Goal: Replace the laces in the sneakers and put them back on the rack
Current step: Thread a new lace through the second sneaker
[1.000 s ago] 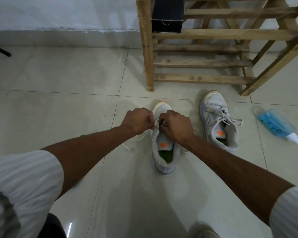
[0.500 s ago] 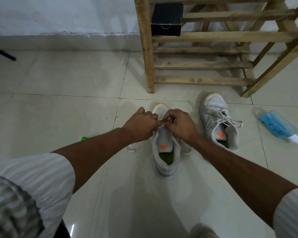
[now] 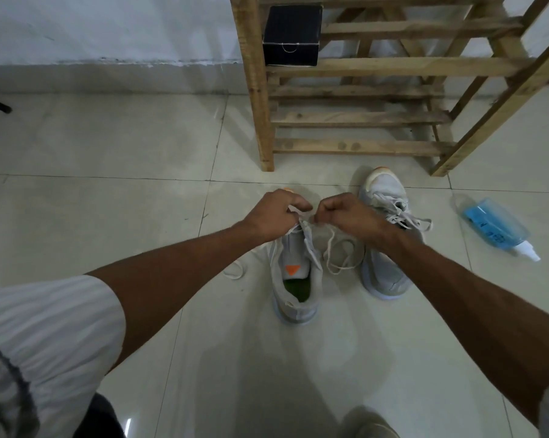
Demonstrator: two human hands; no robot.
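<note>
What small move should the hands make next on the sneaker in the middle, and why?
Probably pull the lace taut: the left hand and right hand both pinch it over the middle sneaker, while slack loops lie on the floor.

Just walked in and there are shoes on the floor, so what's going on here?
A person is lacing the near sneaker on the tiled floor; the left hand and right hand each pinch its white lace above the tongue. The second sneaker stands to its right, already laced. Neither is on the wooden rack yet, where a black box sits. A blue spray bottle lies further right.
</note>
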